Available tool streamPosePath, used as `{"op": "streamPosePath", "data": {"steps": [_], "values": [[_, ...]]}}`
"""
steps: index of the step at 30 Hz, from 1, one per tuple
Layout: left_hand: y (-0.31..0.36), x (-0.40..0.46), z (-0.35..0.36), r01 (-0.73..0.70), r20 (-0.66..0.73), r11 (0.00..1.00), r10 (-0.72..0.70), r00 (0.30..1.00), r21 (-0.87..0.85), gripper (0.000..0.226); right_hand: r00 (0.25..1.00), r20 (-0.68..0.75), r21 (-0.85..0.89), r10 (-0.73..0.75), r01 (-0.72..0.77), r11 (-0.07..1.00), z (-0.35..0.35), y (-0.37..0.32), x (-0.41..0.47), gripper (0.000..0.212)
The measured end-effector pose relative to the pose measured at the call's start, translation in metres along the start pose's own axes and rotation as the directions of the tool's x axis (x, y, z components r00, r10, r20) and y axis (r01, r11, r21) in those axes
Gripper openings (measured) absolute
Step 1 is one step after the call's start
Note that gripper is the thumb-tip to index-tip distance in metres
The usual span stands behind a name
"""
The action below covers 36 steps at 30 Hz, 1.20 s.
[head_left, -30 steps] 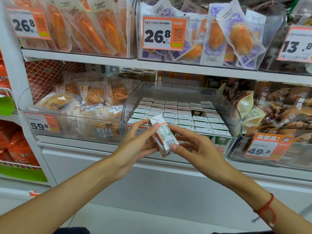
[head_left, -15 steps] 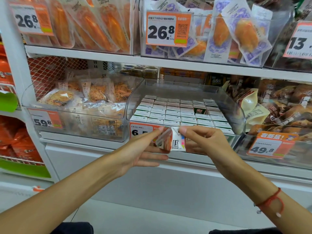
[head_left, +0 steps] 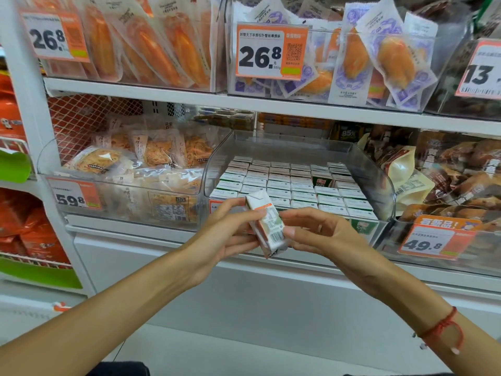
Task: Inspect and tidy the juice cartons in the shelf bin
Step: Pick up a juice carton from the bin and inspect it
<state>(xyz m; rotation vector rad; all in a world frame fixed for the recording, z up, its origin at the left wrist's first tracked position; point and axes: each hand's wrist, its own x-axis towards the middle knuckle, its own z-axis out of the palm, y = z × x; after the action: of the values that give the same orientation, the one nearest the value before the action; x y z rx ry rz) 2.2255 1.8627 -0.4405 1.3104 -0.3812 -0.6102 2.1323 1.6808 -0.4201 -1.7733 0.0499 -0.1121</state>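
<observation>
White-and-orange juice carton point(head_left: 267, 226) held between both my hands, tilted, barcode side facing camera, just in front of bin. Left hand point(head_left: 226, 234) grips its left side, fingers curled behind. Right hand point(head_left: 320, 236) pinches right edge with fingertips. Clear plastic shelf bin point(head_left: 379, 183) beyond, packed with upright cartons point(head_left: 287, 185) in rows. Red cord bracelet point(head_left: 444, 328) on right wrist.

carton point(head_left: 267, 226) between left hand point(head_left: 230, 234) and right hand point(head_left: 322, 234), before bin point(head_left: 379, 185) of cartons point(head_left: 292, 185).
</observation>
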Motion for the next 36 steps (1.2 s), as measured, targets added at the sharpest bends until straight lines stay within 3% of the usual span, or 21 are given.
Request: {"op": "streamPosePath", "data": {"steps": [6, 9, 12, 16, 19, 24, 30, 34, 36], "values": [[0.004, -0.002, 0.009, -0.233, 0.025, 0.969, 0.231, 0.973, 0.085, 0.05, 1.0, 0.0, -0.043, -0.023, 0.023, 0.999, 0.01, 0.004, 0.002, 0.05], [0.006, -0.004, 0.012, -0.278, 0.061, 0.947, 0.272, 0.96, 0.158, 0.062, 0.981, -0.138, -0.092, -0.14, 0.128, 0.987, 0.015, 0.008, 0.002, 0.047], [0.003, -0.006, 0.014, -0.293, 0.004, 0.921, 0.303, 0.953, 0.258, 0.065, 0.92, -0.297, -0.262, -0.256, 0.179, 0.948, 0.012, 0.008, 0.004, 0.054], [0.002, -0.004, 0.012, -0.192, -0.016, 0.977, 0.194, 0.981, 0.09, 0.035, 0.873, -0.338, -0.401, -0.351, 0.204, 0.893, 0.006, 0.008, 0.004, 0.058], [0.004, -0.003, 0.005, -0.092, 0.063, 0.992, 0.098, 0.993, -0.084, 0.036, 0.86, -0.286, -0.501, -0.422, 0.241, 0.831, 0.004, 0.009, 0.004, 0.06], [0.0, 0.0, 0.002, -0.018, 0.094, 1.0, 0.017, 0.995, 0.012, 0.035, 0.874, -0.145, -0.688, -0.464, 0.248, 0.682, -0.001, 0.009, 0.002, 0.062], [-0.002, 0.005, 0.004, -0.003, -0.01, 0.999, 0.004, 1.0, 0.034, 0.038, 0.897, -0.057, -0.709, -0.438, 0.273, 0.651, -0.012, 0.011, 0.005, 0.066], [0.007, 0.011, 0.009, -0.028, -0.081, 0.999, 0.025, 0.996, -0.04, 0.052, 0.922, -0.093, -0.759, -0.376, 0.179, 0.626, -0.037, 0.013, 0.007, 0.066], [0.016, 0.02, 0.013, -0.034, -0.114, 0.999, 0.029, 0.993, -0.042, 0.048, 0.896, -0.17, -0.821, -0.41, 0.101, 0.561, -0.057, 0.015, 0.009, 0.057]]}}
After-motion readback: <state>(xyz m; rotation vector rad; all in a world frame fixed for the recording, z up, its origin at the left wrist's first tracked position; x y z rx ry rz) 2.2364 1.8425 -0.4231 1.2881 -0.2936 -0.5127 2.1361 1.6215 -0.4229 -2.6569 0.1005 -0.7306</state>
